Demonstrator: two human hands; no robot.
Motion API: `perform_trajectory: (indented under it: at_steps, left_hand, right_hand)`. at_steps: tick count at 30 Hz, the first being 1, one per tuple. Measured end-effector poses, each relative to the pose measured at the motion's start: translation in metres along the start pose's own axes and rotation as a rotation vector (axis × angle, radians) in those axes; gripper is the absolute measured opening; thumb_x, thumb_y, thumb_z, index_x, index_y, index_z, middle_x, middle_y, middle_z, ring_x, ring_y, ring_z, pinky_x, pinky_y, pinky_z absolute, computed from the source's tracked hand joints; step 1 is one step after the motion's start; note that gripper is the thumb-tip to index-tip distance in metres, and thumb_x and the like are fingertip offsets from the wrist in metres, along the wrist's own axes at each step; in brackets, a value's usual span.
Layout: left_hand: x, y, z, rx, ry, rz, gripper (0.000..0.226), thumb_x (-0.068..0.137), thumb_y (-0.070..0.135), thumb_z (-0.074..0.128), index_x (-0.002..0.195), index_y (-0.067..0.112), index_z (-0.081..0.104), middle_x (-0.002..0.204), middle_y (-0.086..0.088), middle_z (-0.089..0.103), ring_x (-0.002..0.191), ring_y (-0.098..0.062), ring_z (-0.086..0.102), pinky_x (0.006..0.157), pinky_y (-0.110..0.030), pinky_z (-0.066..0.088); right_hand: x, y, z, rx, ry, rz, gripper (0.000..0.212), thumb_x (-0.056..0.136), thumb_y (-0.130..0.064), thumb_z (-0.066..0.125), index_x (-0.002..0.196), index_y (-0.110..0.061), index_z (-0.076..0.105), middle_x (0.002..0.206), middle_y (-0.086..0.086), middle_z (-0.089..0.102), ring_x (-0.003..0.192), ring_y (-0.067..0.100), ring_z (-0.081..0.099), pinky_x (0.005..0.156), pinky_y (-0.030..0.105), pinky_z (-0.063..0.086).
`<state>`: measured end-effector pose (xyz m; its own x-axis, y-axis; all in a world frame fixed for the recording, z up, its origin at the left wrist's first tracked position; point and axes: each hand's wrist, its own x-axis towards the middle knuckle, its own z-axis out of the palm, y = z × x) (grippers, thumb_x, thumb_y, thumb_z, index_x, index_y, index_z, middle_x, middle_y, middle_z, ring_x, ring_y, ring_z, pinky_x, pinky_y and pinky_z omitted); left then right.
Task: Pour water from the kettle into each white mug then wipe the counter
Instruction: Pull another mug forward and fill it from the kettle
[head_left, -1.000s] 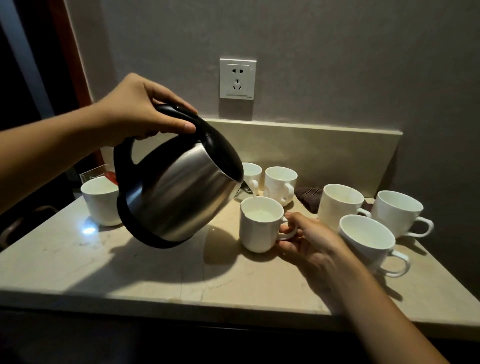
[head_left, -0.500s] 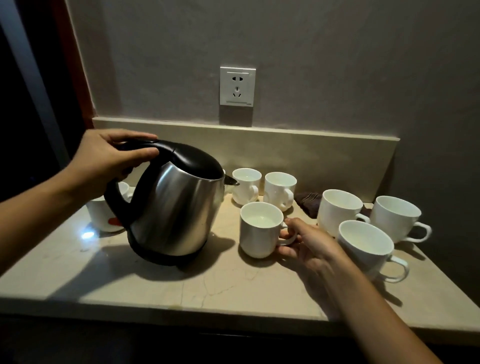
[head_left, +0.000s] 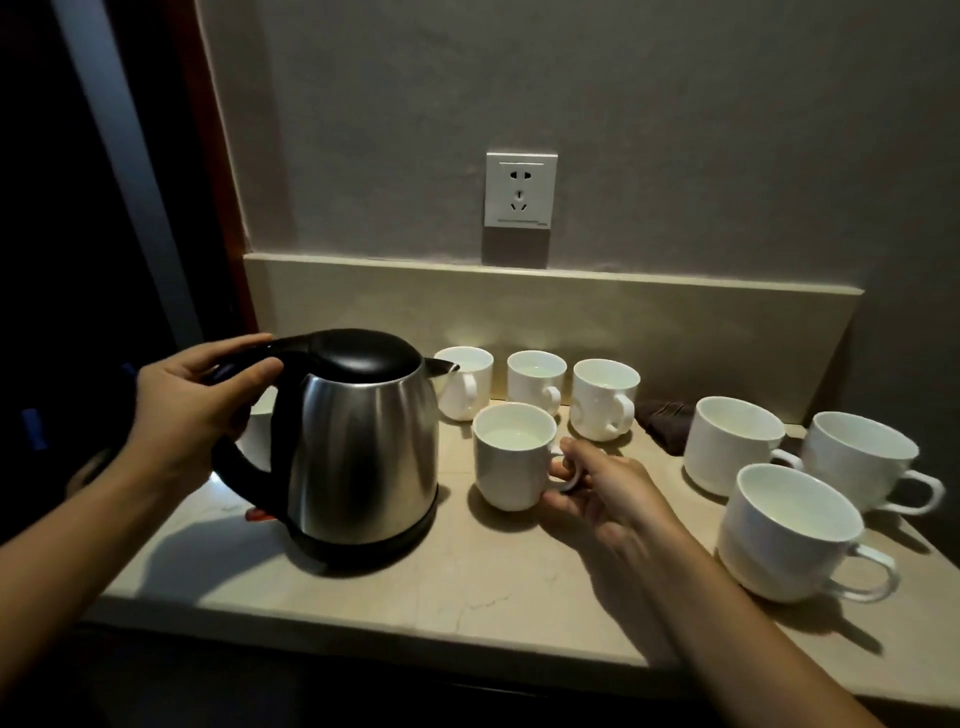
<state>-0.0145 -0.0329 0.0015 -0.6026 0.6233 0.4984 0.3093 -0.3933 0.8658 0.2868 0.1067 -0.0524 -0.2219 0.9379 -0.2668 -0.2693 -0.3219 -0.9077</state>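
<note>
The steel kettle (head_left: 363, 447) with a black lid stands upright on the beige counter (head_left: 467, 587). My left hand (head_left: 192, 410) is wrapped around the top of its black handle. Just right of the kettle stands a small white mug (head_left: 511, 457) with water in it, and my right hand (head_left: 608, 483) pinches its handle. Three small mugs (head_left: 537, 379) line up behind it along the backsplash, and the two on the right show water. Three wider mugs (head_left: 789, 530) stand at the right. Another mug (head_left: 260, 431) is mostly hidden behind the kettle's handle.
A dark folded cloth (head_left: 665, 423) lies by the backsplash between the small and wide mugs. A wall socket (head_left: 521, 189) sits above the counter. The counter's front edge runs close below my arms, and dark space lies off its left end.
The kettle went from tilted over the front mug to standing upright on the counter, left of that mug. My right hand has stayed on the mug's handle.
</note>
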Motion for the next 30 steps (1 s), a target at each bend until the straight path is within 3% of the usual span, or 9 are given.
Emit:
perform_trajectory:
  at_steps: [5,10,12,14,17,19,22,26,30]
  left_hand:
    - [-0.01,-0.005,-0.029,-0.021,0.088,-0.018,0.034,0.078,0.013,0.07,0.112,0.016,0.068,0.066,0.011,0.071,0.07,-0.021,0.059,0.058,-0.023,0.051]
    - [-0.019,-0.01,-0.057,-0.051,0.164,-0.021,0.025,0.08,0.01,0.068,0.102,0.022,0.07,0.077,0.011,0.075,0.073,-0.011,0.069,0.068,-0.023,0.058]
    - [-0.019,-0.011,-0.066,-0.045,0.195,-0.018,0.026,0.086,0.001,0.065,0.108,0.016,0.067,0.078,0.012,0.075,0.073,-0.006,0.072,0.069,-0.021,0.059]
    - [-0.021,-0.009,-0.076,-0.037,0.221,-0.021,0.027,0.083,0.006,0.067,0.106,0.02,0.069,0.081,0.011,0.076,0.075,-0.006,0.072,0.069,-0.022,0.059]
    - [-0.025,-0.007,-0.09,0.019,0.253,-0.011,0.03,0.079,0.014,0.068,0.106,0.026,0.069,0.087,0.009,0.075,0.082,-0.006,0.072,0.073,-0.025,0.06]
    - [-0.028,-0.007,-0.092,0.069,0.27,0.019,0.033,0.084,0.007,0.066,0.115,0.019,0.066,0.087,0.014,0.075,0.084,-0.002,0.071,0.075,-0.023,0.059]
    - [-0.028,-0.006,-0.093,0.096,0.294,0.042,0.037,0.086,0.002,0.065,0.122,0.012,0.063,0.097,0.004,0.072,0.085,-0.004,0.071,0.079,-0.024,0.059]
    - [-0.03,-0.005,-0.098,0.103,0.295,0.04,0.039,0.074,0.021,0.069,0.114,0.02,0.067,0.107,-0.006,0.069,0.095,-0.014,0.068,0.083,-0.029,0.058]
    - [-0.029,-0.005,-0.103,0.083,0.301,0.042,0.036,0.07,0.024,0.07,0.106,0.026,0.07,0.101,-0.005,0.07,0.084,-0.005,0.071,0.075,-0.019,0.058]
  right_hand:
    - [0.004,0.005,0.035,0.056,-0.086,-0.002,0.017,0.085,-0.018,0.066,0.087,-0.001,0.066,0.064,0.007,0.069,0.065,0.02,0.066,0.065,0.036,0.058]
    - [0.012,0.018,0.078,0.114,-0.066,0.013,0.017,0.083,-0.018,0.069,0.08,-0.002,0.065,0.075,0.012,0.066,0.067,0.021,0.064,0.074,0.04,0.057]
    - [0.017,0.025,0.097,0.105,-0.038,0.005,0.02,0.081,-0.021,0.072,0.077,-0.004,0.064,0.072,0.009,0.061,0.063,0.018,0.057,0.066,0.034,0.052]
    - [0.023,0.031,0.115,0.108,-0.004,0.009,0.021,0.08,-0.024,0.073,0.08,-0.006,0.064,0.071,0.005,0.061,0.062,0.015,0.057,0.059,0.03,0.051]
    - [0.032,0.038,0.139,0.137,0.076,0.005,0.022,0.077,-0.026,0.076,0.076,-0.009,0.062,0.076,0.004,0.064,0.07,0.019,0.061,0.071,0.035,0.054]
    - [0.037,0.043,0.156,0.149,0.116,-0.002,0.024,0.076,-0.028,0.077,0.073,-0.011,0.062,0.079,0.005,0.064,0.074,0.023,0.06,0.075,0.036,0.052]
    - [0.042,0.049,0.179,0.183,0.161,0.002,0.026,0.076,-0.033,0.076,0.066,-0.017,0.058,0.084,0.006,0.064,0.07,0.021,0.057,0.074,0.034,0.051]
    - [0.047,0.055,0.203,0.176,0.193,0.007,0.031,0.08,-0.036,0.071,0.064,-0.016,0.054,0.07,-0.003,0.058,0.062,0.018,0.053,0.066,0.028,0.041]
    - [0.05,0.058,0.223,0.165,0.198,0.002,0.026,0.084,-0.035,0.067,0.075,-0.012,0.058,0.085,0.006,0.066,0.076,0.028,0.062,0.071,0.03,0.048]
